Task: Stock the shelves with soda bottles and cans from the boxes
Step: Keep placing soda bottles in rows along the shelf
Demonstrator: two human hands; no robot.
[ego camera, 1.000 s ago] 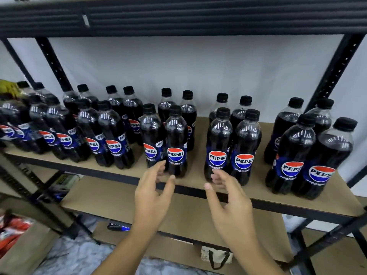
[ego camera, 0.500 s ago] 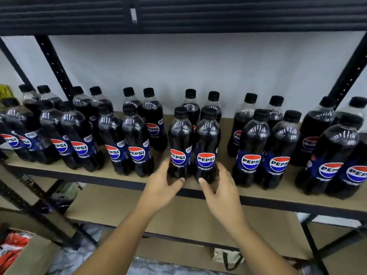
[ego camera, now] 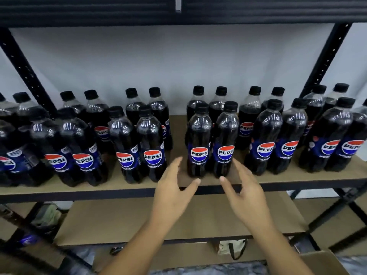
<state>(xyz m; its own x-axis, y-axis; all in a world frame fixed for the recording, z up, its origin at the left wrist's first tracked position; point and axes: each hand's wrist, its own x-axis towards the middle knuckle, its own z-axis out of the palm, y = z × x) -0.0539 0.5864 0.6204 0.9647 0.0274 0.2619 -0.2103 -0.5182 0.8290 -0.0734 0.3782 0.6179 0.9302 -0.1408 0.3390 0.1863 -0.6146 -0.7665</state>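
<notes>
We record both hands raised before the middle shelf (ego camera: 278, 180), a brown board on a black frame, and neither holds anything. The left hand (ego camera: 171, 188) is spread wide, its fingers straight and reaching toward the lower left side of bottle A (ego camera: 199, 143), its thumb stretched out beneath that bottle's base. The right hand (ego camera: 247, 194) mirrors it, also spread wide, fingers beside the lower right of bottle B (ego camera: 226, 139) and thumb tip just under its base. We cannot tell whether any fingertip touches either bottle. Bottles A and B stand upright and side by side at the front centre of the shelf, close to its front edge, with black caps, dark contents and blue Pepsi labels facing forward. The other bottles (ego camera: 152, 149) of the same kind stand upright in pairs to both sides and in a rear row against the white wall (ego camera: 178, 56). Between bottle A and the pair to its left lies a bare strip of board. Below, a lower shelf (ego camera: 129, 221) of the same board is in view, a pale bag (ego camera: 226, 246) with a black strap under it, and a cardboard box (ego camera: 321, 262) at the lower right corner.
</notes>
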